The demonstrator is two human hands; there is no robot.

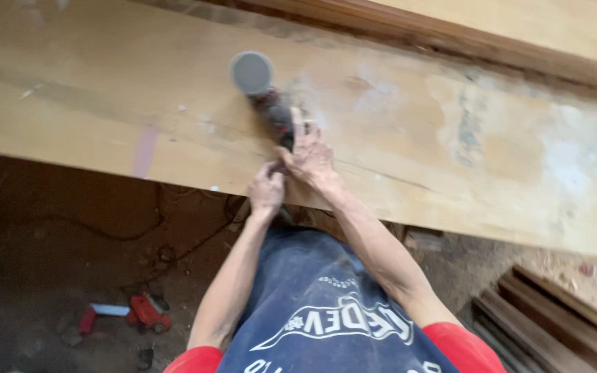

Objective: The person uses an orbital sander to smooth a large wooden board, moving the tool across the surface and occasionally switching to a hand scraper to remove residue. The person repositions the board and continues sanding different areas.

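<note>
A wide, pale wooden plank (450, 138) lies across the view with worn, whitish patches. On it rests a hand-held power sander (264, 90) with a round grey disc at its far end and a dark body. My right hand (309, 155) is laid over the tool's body, fingers wrapped on it. My left hand (267, 190) grips the rear end of the same tool at the plank's near edge. Both forearms reach up from my dark blue apron and red sleeves.
A second wooden board (519, 34) lies behind the plank at the top right. Stacked dark planks (547, 324) sit on the floor at the lower right. A red tool (148, 311) and cables lie on the dusty floor at the lower left.
</note>
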